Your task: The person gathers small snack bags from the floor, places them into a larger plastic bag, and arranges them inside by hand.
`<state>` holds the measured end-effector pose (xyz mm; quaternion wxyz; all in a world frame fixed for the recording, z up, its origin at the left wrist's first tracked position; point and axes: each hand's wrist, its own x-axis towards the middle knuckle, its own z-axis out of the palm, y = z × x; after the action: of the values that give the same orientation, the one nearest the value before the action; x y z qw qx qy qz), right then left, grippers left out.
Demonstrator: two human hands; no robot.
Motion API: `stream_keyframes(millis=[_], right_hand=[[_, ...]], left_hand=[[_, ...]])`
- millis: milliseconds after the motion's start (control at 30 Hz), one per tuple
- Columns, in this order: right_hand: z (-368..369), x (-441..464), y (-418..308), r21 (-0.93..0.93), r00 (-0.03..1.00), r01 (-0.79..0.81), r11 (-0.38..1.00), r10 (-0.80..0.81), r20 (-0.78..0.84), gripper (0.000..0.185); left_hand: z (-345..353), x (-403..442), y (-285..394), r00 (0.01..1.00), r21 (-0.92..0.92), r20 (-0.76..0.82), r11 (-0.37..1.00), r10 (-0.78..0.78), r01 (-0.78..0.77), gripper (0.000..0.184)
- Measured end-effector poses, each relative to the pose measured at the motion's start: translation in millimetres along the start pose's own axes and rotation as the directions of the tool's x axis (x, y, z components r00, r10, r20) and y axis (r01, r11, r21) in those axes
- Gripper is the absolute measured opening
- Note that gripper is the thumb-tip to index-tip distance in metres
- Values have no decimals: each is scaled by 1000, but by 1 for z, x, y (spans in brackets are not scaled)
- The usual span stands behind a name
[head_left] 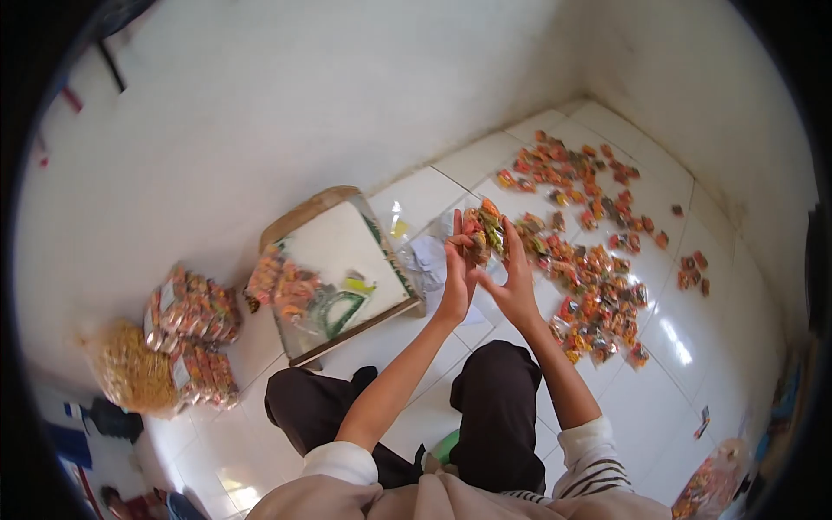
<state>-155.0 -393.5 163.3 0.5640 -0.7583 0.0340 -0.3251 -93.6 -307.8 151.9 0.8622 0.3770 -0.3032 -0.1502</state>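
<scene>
Between my two raised hands is a small bunch of clear snack packets (484, 230) with orange, red and green contents. My left hand (459, 273) presses on the bunch from the left, fingers pointing up. From the right, my right hand (513, 282) holds the other side, its thumb toward the left hand. Just left of my hands stands a low wooden-framed table (347, 251) with a white top. More orange packets (295, 290) and a clear plastic bag with green print (340, 310) lie on it.
Many loose packets (598, 277) are spread over the tiled floor at the right. Large filled bags (195, 312) and a yellowish bag (130, 368) sit by the left wall. A full bag (715, 481) is at the lower right. Part of a person (134, 505) shows at the lower left.
</scene>
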Motion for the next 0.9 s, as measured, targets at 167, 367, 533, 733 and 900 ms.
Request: stream_keyframes(millis=[167,367,533,733,900], right_hand=[[65,6,-58,-52,969,247,968,-246,17,78],[143,-14,-98,11,919,341,940,-336,205,66],[187,-25,-93,16,761,495,869,-442,474,70],[234,-5,-52,22,703,438,899,-358,614,64],[249,-10,9,-51,866,182,982,-135,482,59]], left_hand=[[-32,-32,80,986,42,99,989,135,-140,46],[-64,-76,160,915,17,-315,966,251,-259,31],[-111,-90,186,802,-2,-597,999,26,-34,45],[-171,-83,157,667,-30,-745,997,28,-76,36],[-220,-85,124,700,0,-714,1000,22,-31,43]])
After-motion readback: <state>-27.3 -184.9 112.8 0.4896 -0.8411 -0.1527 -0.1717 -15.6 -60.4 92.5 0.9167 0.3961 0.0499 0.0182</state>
